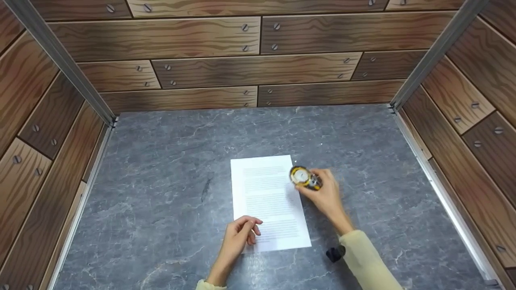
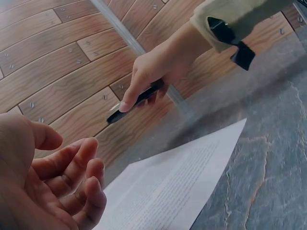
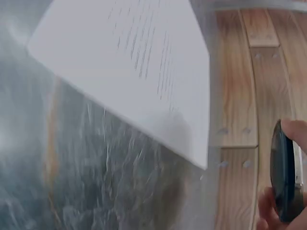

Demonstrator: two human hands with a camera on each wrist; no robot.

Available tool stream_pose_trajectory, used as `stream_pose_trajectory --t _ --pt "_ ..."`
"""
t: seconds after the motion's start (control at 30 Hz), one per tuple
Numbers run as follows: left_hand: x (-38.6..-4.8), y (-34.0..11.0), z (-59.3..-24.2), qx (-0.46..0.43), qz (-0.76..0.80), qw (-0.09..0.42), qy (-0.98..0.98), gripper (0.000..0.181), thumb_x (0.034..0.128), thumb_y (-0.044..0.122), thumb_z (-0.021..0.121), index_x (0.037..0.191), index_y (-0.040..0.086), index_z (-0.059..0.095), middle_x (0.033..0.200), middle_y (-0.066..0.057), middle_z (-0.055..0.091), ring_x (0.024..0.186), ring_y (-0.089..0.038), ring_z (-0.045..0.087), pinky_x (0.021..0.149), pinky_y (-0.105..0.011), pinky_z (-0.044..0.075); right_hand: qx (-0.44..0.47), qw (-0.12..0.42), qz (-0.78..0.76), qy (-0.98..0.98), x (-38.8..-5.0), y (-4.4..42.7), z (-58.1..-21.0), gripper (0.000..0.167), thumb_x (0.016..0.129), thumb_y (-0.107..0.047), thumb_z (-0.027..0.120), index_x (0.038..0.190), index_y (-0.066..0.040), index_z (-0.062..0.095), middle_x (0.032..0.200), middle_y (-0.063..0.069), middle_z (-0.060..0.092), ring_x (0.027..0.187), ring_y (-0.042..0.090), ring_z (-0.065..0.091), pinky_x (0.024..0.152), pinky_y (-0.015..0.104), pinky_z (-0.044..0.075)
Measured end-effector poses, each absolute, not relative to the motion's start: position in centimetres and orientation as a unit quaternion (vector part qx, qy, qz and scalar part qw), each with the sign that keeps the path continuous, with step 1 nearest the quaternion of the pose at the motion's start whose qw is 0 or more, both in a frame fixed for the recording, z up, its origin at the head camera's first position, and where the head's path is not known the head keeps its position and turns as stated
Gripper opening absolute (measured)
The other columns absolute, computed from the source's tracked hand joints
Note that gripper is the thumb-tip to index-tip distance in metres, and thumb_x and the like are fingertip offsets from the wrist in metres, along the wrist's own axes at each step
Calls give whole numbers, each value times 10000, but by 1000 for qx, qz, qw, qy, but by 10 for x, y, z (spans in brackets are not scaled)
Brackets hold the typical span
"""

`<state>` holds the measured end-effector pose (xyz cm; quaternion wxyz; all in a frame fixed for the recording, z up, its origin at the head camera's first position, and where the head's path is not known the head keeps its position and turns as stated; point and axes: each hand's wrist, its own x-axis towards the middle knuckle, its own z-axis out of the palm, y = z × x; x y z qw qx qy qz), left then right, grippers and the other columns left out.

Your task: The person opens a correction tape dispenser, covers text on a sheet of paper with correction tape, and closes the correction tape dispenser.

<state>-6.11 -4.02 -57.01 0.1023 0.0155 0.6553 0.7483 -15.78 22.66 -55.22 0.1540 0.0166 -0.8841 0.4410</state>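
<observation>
A white printed sheet of paper (image 1: 268, 201) lies on the grey marbled tabletop. My right hand (image 1: 326, 195) grips a flat black-and-yellow device with a round pale dial (image 1: 300, 175), possibly a compass, by its narrower end. It is above the table at the sheet's upper right edge. In the right wrist view the device (image 3: 282, 172) is seen edge-on, thin and dark, between thumb and fingers. My left hand (image 1: 240, 233) is over the sheet's lower left corner, fingers loosely bent and holding nothing. Whether it touches the paper I cannot tell.
Wood-plank-patterned walls (image 1: 209, 38) enclose the grey tabletop (image 1: 161, 169) at the back and both sides, with metal rails (image 1: 439, 193) along the sides. A dark smudge (image 1: 206, 189) marks the surface left of the sheet. A black strap piece (image 1: 335, 253) hangs from the right sleeve.
</observation>
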Motion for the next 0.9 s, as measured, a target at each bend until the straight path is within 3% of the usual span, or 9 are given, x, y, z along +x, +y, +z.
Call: stream_pose_trajectory --t 0.2,0.33,0.63,0.9 --pt "-60 -37 -566 5 748 112 654 254 1007 74 508 1026 -123 667 711 -71 632 517 -110 520 488 -193 441 75 96 501 -857 -133 219 -551 602 586 -161 966 1124 -55 717 1043 47 653 911 205 573 799 290 462" --pt "-59 -35 -566 15 751 116 650 260 1010 83 500 1032 -119 662 717 -71 637 522 -107 527 487 -195 440 108 39 544 -831 -119 213 -552 619 576 -87 959 1143 -62 710 1095 66 647 954 194 578 818 244 484" --pt "-56 -32 -564 25 765 167 622 328 1034 165 476 1126 -127 595 727 -108 647 532 -119 556 496 -205 461 238 -42 561 -792 -85 192 -536 651 580 -24 932 1173 30 668 1118 183 639 1027 325 606 924 320 496" --pt "-51 -26 -576 40 754 181 631 149 973 138 603 943 -7 608 592 17 590 468 -82 551 454 -202 449 308 -47 547 -777 -73 184 -537 645 578 -31 935 1161 20 664 1067 174 635 1002 326 602 935 372 501"
